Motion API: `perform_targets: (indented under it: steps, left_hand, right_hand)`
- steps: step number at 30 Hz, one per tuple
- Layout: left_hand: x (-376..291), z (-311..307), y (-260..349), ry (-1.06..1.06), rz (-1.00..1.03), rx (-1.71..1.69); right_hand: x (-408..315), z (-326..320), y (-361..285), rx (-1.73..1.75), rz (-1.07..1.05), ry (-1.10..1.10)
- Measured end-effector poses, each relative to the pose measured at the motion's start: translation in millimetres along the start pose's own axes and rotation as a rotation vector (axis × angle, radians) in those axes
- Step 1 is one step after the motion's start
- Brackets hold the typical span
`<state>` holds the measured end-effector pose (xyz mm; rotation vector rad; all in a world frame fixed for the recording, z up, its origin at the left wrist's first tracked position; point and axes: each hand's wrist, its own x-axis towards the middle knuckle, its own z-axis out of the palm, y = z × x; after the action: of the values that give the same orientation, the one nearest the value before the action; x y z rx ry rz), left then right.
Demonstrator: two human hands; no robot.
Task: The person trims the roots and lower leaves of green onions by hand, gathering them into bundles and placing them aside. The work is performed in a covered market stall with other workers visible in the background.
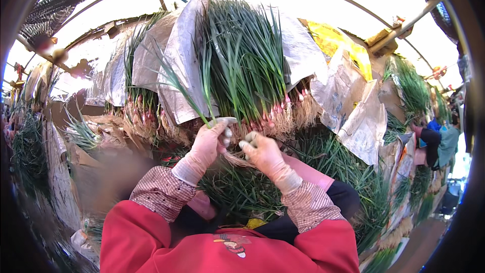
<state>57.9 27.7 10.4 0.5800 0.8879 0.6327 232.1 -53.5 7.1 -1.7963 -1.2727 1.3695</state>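
Observation:
My left hand [207,140], in a thin pale glove, is shut on a few scallion stalks [188,98]. Their green leaves lean up and to the left, and their pale stringy roots [238,160] hang out below the fingers. My right hand [263,154], gloved as well, is close beside those roots with its fingers bent. Whether it pinches any of them is hidden. Just beyond both hands stands a thick row of scallions [244,57], leaves upward, with pinkish bulbs [278,108] and tangled roots [303,113] along its lower edge.
White woven sacks [182,60] flank the row, with a yellow sack [337,41] at right. Loose green leaves [242,189] heap between my knees. More scallions [142,117] stand at left. A person in a teal top [449,144] is at far right.

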Motion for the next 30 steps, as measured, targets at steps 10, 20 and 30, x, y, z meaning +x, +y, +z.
perform_targets:
  steps: [10, 20, 30]
  left_hand:
    - [-7.3, 0.1, 17.3, -0.072, -0.041, -0.125]
    - [-16.4, -2.4, 37.3, -0.159, 0.149, -0.284]
    - [-8.5, 29.4, 14.7, -0.089, 0.007, -0.006]
  right_hand:
    - [65.8, -80.8, -14.2, -0.894, 0.008, 0.291]
    - [6.1, -62.3, -27.8, -1.009, -0.105, -0.426]
    - [43.0, -79.1, -35.9, -0.677, -0.156, 0.486]
